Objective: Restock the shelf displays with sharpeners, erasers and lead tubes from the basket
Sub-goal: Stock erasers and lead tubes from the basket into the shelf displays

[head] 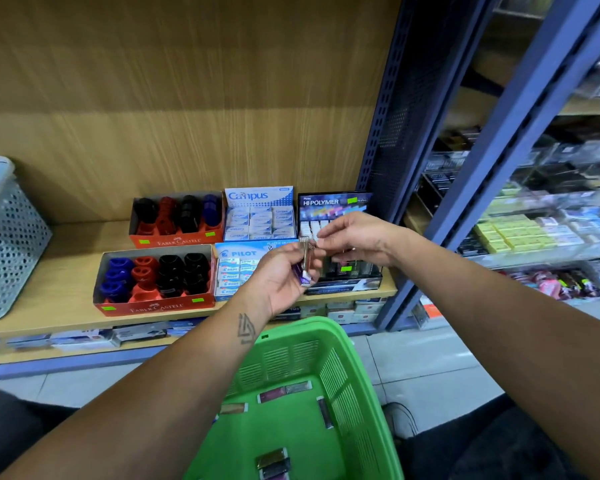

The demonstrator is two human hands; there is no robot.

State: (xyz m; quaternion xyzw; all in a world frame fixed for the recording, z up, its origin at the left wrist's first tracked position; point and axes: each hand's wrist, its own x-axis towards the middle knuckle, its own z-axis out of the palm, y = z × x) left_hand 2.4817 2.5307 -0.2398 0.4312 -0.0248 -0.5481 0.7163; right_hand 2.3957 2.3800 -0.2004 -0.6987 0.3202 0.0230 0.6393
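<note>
Left hand [280,273] raised over the shelf's [66,268] front edge, palm up, fingers curled round a small bunch of lead tubes [306,268], clear and purple, ends sticking out past the thumb. Right hand [355,239] level with it and just beside, fingertips pinched together at the top end of the bunch; whether gripping one tube or merely touching cannot be told through the blur. Both hands held in front of the lead display [343,271] at the shelf's right end, next to the blue upright [388,133]. HI-POLYMER box [333,206] standing behind that display, against the wooden back panel. Campus eraser box [260,214] to its left at the back, Pilot eraser box [236,268] in front of it at the shelf's front edge, both stocked with white erasers. Two red Faber-Castell trays further left: rear tray [177,220] and front tray [155,282], each holding black, red and blue sharpeners in rows. White perforated basket [4,237] at the shelf's left end. Green basket [357,393] below the hands, off the shelf, over the tiled floor; several loose lead tubes lying flat on its bottom, well apart from one another. Lower shelf beneath carrying flat packs, detail too blurred to read. Neighbouring bay to the right packed with boxed stock.
</note>
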